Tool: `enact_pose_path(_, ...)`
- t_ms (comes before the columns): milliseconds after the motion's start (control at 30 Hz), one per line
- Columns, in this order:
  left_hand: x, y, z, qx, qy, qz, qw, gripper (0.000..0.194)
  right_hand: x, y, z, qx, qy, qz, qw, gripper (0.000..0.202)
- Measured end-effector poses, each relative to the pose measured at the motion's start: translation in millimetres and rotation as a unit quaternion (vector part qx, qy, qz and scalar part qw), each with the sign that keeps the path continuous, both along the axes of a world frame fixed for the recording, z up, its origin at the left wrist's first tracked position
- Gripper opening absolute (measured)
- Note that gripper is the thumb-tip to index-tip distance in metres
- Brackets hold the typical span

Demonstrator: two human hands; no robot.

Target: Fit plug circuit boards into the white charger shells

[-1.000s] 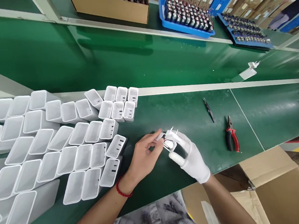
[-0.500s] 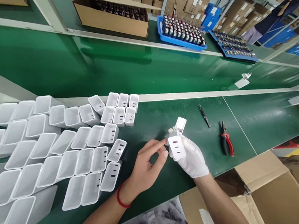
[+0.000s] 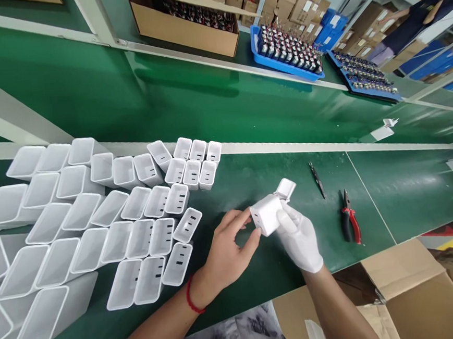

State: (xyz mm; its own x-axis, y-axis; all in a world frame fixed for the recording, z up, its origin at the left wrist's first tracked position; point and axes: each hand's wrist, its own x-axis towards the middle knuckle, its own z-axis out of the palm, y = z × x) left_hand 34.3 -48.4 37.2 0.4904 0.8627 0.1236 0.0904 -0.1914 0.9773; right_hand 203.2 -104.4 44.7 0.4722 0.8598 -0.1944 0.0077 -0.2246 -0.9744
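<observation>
A white wall charger (image 3: 267, 216) with small slots in its end face is held above the green bench. My right hand (image 3: 300, 239), in a white glove, grips the rear of the charger, thumb along its side. A small white square piece (image 3: 286, 188) sticks up behind the charger, near my right fingers; how it is joined is hidden. My bare left hand (image 3: 227, 250), with a red cord bracelet (image 3: 192, 297), has thumb and index finger closed at the slotted end. Left of it stand rows of open white plastic housings (image 3: 114, 242), several with slots in their bottoms.
Black tweezers (image 3: 317, 180) and red-handled pliers (image 3: 349, 218) lie right of my hands. An open cardboard box (image 3: 421, 300) stands at lower right. On the shelf behind are a carton (image 3: 184, 32) and a blue tray (image 3: 288, 62) of small parts. A person (image 3: 415, 24) stands far back.
The charger has turned, its slotted face swinging from towards me to the left. My left thumb and index finger have come against that end. The view has shifted slightly.
</observation>
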Motion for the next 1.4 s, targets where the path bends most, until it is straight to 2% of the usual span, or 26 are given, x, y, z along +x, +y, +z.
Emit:
enact_pose_path(33,0.4,0.1,-2.8,0.006,0.031,0.017,0.999,0.033,5.4,-1.6,-4.6,-0.004,-0.137,-0.006,0.991,0.038)
enact_pose_path(67,0.7,0.2,-5.8,0.01,0.057,0.03,0.998,0.034,10.8,-3.0,-10.0,-0.008,-0.266,-0.006,0.964,0.035)
enact_pose_path(133,1.3,0.1,-11.6,0.016,0.09,0.039,0.995,0.03,20.0,-5.2,-22.6,-0.004,-0.457,0.006,0.89,0.032)
enact_pose_path(167,1.6,0.1,-14.0,0.021,0.097,0.038,0.994,0.027,23.2,-6.0,-29.1,0.005,-0.513,0.013,0.858,0.031)
enact_pose_path(233,1.9,0.2,-17.3,0.032,0.098,0.036,0.994,0.023,26.9,-6.8,-40.1,0.026,-0.575,0.025,0.817,0.027)
enact_pose_path(300,2.1,0.3,-19.0,0.036,0.095,0.035,0.994,0.021,28.1,-7.4,-45.8,0.034,-0.591,0.038,0.805,0.024)
enact_pose_path(433,2.1,0.4,-20.7,0.04,0.096,0.032,0.994,0.021,30.3,-10.9,-37.5,0.042,-0.554,0.076,0.828,0.025)
enact_pose_path(567,2.2,0.4,-22.8,0.045,0.098,0.033,0.994,0.022,32.6,-16.7,-25.6,0.069,-0.551,0.003,0.832,0.026)
enact_pose_path(633,2.6,0.5,-23.8,0.055,0.1,0.035,0.993,0.022,32.5,-16.9,-27.6,0.059,-0.546,-0.009,0.836,0.025)
enact_pose_path(733,3.2,1.0,-24.7,0.071,0.104,0.039,0.991,0.021,32.7,-14.4,-34.7,0.044,-0.529,0.035,0.847,0.027)
enact_pose_path(800,3.3,1.3,-25.2,0.073,0.107,0.04,0.991,0.022,33.3,-12.4,-34.8,0.035,-0.497,0.029,0.867,0.025)
enact_pose_path(867,3.1,1.4,-25.7,0.075,0.106,0.037,0.991,0.022,32.8,-9.1,-28.0,0.033,-0.41,-0.062,0.909,0.023)
enact_pose_path(933,2.6,1.2,-26.5,0.076,0.104,0.031,0.991,0.022,30.2,-2.9,-15.6,0.046,-0.247,-0.182,0.951,0.03)
enact_pose_path(967,2.4,1.0,-26.9,0.077,0.102,0.029,0.991,0.022,28.4,1.4,-8.4,0.061,-0.152,-0.218,0.962,0.036)
enact_pose_path(1000,2.2,0.8,-27.4,0.078,0.1,0.027,0.992,0.022,26.4,6.1,-1.4,0.076,-0.062,-0.227,0.969,0.042)
enact_pose_path(1067,2.2,0.4,-28.6,0.08,0.098,0.027,0.992,0.021,23.2,15.4,10.0,0.094,0.076,-0.183,0.976,0.046)
enact_pose_path(1133,2.4,0.2,-29.6,0.085,0.1,0.028,0.991,0.021,21.9,22.2,16.2,0.092,0.148,-0.139,0.975,0.043)
enact_pose_path(1233,2.7,-0.1,-30.3,0.093,0.104,0.028,0.99,0.021,23.0,26.7,17.0,0.076,0.184,-0.127,0.972,0.037)
enact_pose_path(1400,2.4,-0.7,-28.1,0.092,0.112,0.022,0.989,0.021,27.3,33.2,10.9,0.072,0.171,-0.096,0.978,0.036)
